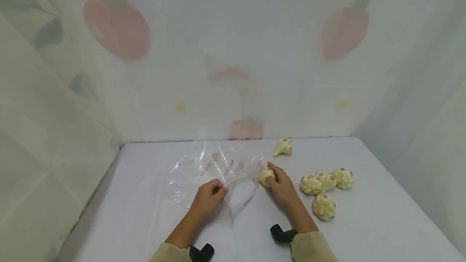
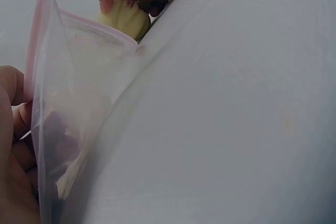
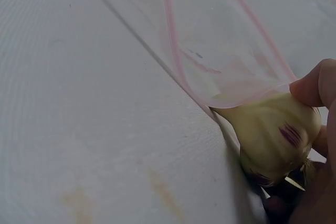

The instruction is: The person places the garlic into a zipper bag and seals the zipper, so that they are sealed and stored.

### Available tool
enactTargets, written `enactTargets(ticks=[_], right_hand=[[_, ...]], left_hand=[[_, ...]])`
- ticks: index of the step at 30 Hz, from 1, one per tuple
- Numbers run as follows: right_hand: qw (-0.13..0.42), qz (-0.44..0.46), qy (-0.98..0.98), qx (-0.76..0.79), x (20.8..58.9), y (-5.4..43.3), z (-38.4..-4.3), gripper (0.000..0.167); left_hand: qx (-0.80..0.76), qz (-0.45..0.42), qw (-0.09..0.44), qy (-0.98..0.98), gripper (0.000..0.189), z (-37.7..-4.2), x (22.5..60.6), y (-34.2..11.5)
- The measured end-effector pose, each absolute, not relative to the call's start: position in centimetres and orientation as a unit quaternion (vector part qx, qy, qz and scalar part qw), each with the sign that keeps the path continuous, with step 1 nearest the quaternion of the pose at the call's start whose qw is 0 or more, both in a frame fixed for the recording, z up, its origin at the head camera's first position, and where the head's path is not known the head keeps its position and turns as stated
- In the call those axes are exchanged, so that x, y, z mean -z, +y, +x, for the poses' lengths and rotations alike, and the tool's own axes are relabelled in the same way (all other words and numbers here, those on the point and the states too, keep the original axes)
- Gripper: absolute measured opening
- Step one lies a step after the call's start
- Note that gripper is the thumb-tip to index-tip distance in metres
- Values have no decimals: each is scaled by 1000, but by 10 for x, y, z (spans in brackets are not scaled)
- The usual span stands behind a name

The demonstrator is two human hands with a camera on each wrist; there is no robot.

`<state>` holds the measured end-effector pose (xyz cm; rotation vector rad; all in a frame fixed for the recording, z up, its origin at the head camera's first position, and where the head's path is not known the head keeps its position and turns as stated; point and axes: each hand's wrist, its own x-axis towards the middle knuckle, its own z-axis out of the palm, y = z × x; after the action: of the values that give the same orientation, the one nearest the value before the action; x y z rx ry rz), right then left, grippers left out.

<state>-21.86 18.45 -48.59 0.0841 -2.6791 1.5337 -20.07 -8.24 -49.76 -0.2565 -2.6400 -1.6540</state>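
— Which step is in hand here?

— I judge that a garlic bulb (image 1: 265, 176) is being put into the plastic bag (image 1: 218, 165). On the near side, the left hand (image 1: 209, 195) pinches the pink rim (image 2: 37, 35) of the bag. The right hand (image 1: 282, 187) grasps the bulb at the mouth of this bag.

— And what does the next move call for?

— In my opinion, the rim should be held apart, the bulb guided past it, and only then released inside.

— Where exactly is the bulb with respect to the fingers?

— It lies between the right thumb and the other right fingers, with its stem pointing away from the palm. The stem end meets the rim; whether the tip is already inside, I cannot tell. The left fingers are apart from the bulb.

— Is there more garlic on the desk (image 1: 134, 197)?

— Yes. Four bulbs (image 1: 324, 207) form a group toward the right edge. Farther away, a single bulb (image 1: 284, 147) lies near the far edge, between its middle and the far right corner.
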Motion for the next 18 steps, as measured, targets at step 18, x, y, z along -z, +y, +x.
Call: enactTargets(ticks=[18], right_hand=[[95,-51,-793,-600,488,193,-219,51]], left_hand=[[532,-77,8,-843,19,-200,496,-80]])
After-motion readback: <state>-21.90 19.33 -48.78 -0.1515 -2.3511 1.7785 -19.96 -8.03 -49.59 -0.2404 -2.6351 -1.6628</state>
